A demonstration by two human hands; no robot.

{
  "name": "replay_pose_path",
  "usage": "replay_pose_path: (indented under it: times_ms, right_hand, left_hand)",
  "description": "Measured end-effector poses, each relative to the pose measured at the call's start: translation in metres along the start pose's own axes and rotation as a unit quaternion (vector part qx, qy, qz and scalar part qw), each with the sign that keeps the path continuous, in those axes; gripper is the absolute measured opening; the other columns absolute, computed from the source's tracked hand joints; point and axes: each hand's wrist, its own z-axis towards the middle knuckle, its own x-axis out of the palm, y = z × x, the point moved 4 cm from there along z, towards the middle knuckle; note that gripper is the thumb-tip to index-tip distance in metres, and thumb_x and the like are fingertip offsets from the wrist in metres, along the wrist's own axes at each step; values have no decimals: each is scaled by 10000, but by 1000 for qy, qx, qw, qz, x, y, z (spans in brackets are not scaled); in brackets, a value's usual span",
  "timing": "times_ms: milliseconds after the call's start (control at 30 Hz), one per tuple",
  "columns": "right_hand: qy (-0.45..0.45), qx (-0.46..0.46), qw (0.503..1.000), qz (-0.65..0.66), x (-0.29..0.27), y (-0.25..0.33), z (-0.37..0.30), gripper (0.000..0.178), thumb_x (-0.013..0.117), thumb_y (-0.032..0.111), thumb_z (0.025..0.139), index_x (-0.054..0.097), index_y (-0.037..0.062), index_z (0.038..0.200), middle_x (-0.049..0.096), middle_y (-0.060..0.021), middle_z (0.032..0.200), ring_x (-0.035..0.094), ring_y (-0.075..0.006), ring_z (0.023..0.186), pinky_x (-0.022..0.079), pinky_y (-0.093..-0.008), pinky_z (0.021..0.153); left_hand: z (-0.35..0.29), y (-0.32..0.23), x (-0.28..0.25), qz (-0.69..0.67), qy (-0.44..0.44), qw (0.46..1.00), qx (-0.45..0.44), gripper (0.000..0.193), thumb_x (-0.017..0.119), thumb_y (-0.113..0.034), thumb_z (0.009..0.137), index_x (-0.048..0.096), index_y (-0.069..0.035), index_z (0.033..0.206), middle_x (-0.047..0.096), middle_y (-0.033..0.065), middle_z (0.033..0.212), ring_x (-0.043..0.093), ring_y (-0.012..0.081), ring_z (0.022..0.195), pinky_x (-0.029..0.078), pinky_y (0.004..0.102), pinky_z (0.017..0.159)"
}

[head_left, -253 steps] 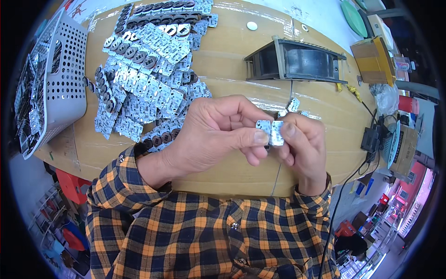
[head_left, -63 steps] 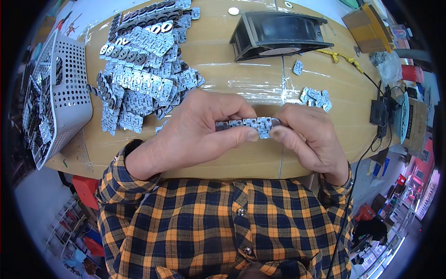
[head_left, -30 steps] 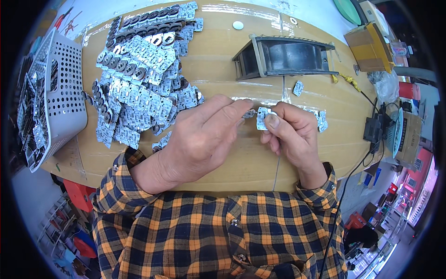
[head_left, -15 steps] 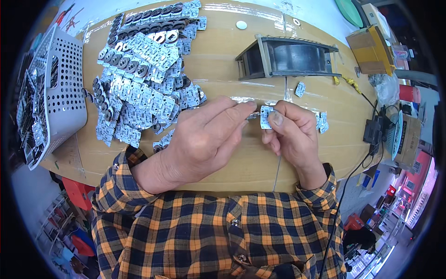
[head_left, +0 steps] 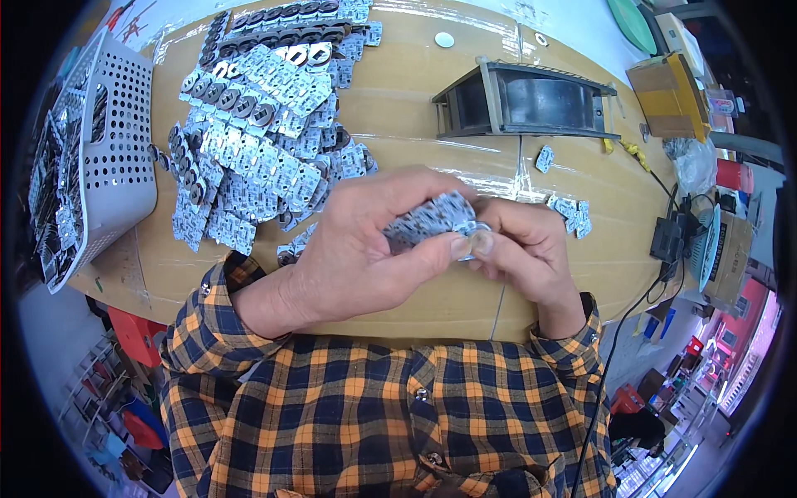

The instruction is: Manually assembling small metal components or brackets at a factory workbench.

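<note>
A strip of printed circuit boards [head_left: 425,221], whitish with dark component marks, lies across the fingers of my left hand [head_left: 353,249], which is closed on it with the thumb along its near edge. My right hand [head_left: 531,249] pinches the right end of this strip, its thumb tip against my left thumb tip. Whether the piece at that end is joined or separate is hidden by the fingers. Just past my right hand lie several small loose boards [head_left: 573,214], and farther off a single small board [head_left: 545,158].
A large heap of circuit board strips [head_left: 257,170], some with round dark parts, covers the table's left side. At far left stands a grey perforated basket [head_left: 124,178] full of strips. A black box fan [head_left: 544,104], a cardboard box [head_left: 668,100] and black cables [head_left: 669,232] are on the right.
My left hand has turned so that the strip's face shows. My right hand's small board piece has come together with the strip's end, and both thumbs now meet there. The view has shifted slightly.
</note>
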Motion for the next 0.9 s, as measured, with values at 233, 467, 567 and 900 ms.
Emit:
replay_pose_path:
  times_ms: [233,467,567,900]
  right_hand:
    - [32,-64,997,-38,2,6,-1,206,611,103,925,593,-6,751,537,-12,611,503,-58,521,353,-230,465]
    - [-6,-37,999,19,4,8,-4,233,571,126,953,612,-9,767,597,-27,660,512,-55,522,370,-216,468]
    - [-76,-35,990,113,-2,5,-4,237,550,122,960,623,-13,780,616,-36,674,510,-55,519,379,-210,474]
    - [-70,-147,985,-65,11,13,-4,183,566,86,942,615,-38,817,632,-66,700,538,-78,531,412,-224,492]
  left_hand:
    - [-6,6,5,-140,75,977,-142,209,686,-43,864,646,28,1056,676,40,913,602,56,794,482,197,701]
    - [-3,4,6,-180,85,970,-139,231,686,-27,857,641,23,1078,667,40,866,592,42,690,476,180,604]
    - [-6,5,8,-270,15,937,-220,233,673,-48,867,638,13,1089,663,49,842,599,67,653,481,195,570]
    - [-15,13,16,-350,-66,903,-239,168,625,-72,907,603,-10,1061,656,57,840,631,113,679,490,235,549]
